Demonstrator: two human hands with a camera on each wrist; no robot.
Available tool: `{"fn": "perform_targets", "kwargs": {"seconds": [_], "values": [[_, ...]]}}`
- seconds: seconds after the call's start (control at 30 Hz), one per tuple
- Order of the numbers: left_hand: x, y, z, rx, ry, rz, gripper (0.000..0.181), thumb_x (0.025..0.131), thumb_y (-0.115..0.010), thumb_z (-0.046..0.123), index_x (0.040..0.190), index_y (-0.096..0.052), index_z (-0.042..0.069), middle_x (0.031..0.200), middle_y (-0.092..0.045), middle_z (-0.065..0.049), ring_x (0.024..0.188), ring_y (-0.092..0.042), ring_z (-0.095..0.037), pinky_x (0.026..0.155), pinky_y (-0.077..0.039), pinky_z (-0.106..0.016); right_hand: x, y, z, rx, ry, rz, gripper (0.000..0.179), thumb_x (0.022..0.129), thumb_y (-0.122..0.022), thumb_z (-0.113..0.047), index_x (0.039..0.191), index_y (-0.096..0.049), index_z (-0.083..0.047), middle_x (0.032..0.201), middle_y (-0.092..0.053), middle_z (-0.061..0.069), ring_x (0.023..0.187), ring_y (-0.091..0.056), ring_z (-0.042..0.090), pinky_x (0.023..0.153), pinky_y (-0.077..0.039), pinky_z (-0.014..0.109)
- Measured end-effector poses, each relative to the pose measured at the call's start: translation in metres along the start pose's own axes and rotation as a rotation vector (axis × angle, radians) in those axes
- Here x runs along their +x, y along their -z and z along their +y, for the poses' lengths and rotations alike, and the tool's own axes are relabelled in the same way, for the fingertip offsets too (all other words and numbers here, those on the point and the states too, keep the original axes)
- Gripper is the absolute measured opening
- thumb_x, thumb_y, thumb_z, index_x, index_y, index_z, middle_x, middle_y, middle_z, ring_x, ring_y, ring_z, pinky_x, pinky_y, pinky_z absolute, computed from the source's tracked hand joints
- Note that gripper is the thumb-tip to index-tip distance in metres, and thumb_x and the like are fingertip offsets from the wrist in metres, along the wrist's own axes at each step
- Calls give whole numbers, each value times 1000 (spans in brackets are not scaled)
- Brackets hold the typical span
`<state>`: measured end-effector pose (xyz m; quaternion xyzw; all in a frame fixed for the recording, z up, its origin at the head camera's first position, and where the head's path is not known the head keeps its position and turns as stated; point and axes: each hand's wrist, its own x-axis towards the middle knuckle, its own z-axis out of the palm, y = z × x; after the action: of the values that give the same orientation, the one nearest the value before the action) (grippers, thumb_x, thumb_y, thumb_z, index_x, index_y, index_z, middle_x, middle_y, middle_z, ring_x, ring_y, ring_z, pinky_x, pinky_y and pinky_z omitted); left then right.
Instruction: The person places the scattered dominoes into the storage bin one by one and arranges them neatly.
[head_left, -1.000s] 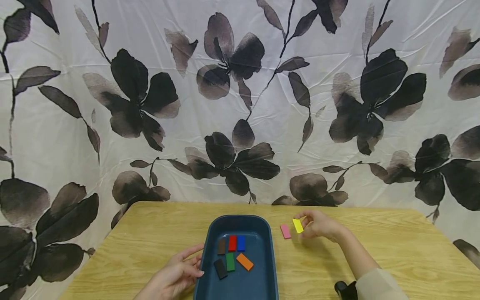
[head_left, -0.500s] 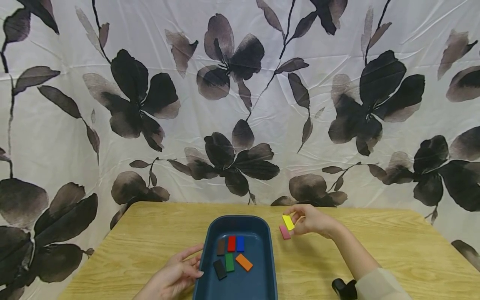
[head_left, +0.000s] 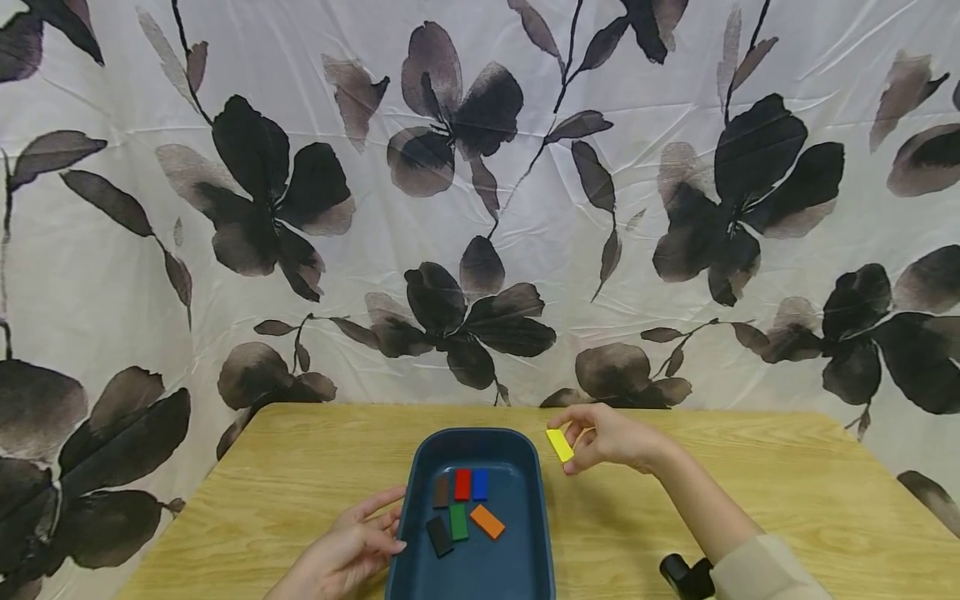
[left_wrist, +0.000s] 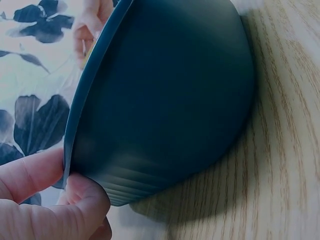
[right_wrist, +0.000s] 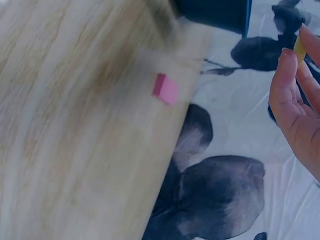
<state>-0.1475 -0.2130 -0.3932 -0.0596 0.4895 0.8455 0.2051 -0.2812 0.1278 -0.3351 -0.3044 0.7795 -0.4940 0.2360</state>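
My right hand pinches a yellow block between thumb and fingertips, above the table just right of the dark blue tray. The pink block lies on the table below, seen in the right wrist view; in the head view my right hand hides it. With thumb and finger, my left hand grips the tray's left rim. Inside the tray lie brown, red, blue, green, black and orange blocks, lying flat.
A light wooden table carries the tray. Behind it hangs a white cloth with dark printed flowers. Near my right sleeve a black object shows at the lower right.
My right hand has moved left with the yellow block, over the pink block and closer to the tray's right rim. My left hand stays on the tray.
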Motion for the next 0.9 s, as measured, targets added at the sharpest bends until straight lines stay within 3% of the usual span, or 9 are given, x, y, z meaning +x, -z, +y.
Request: {"fn": "perform_targets", "kwargs": {"seconds": [0.37, 0.6, 0.9], "values": [[-2, 2, -2, -7, 8, -1, 79, 76, -47, -25, 145, -15, -3, 103, -50, -8, 88, -48, -14, 76, -47, -23, 3, -20, -15, -6, 31, -61, 52, 70, -74, 4, 118, -55, 4, 88, -50, 9, 65, -53, 16, 65, -50, 27], [0, 0, -1, -11, 9, -21, 83, 77, -45, -26, 146, -4, -4, 106, -51, -7, 90, -50, -13, 75, -48, -23, 10, -31, -24, 4, 51, -102, 53, 71, -72, 8, 120, -54, 5, 87, -50, 9, 66, -56, 17, 67, -52, 32], [0, 0, 1, 1, -2, -16, 84, 76, -47, -25, 146, -6, -3, 106, -50, -7, 91, -52, -13, 75, -48, -24, 18, -47, -41, -38, 56, -170, 50, 72, -70, 11, 120, -57, 1, 84, -51, 9, 65, -56, 17, 65, -52, 29]]}}
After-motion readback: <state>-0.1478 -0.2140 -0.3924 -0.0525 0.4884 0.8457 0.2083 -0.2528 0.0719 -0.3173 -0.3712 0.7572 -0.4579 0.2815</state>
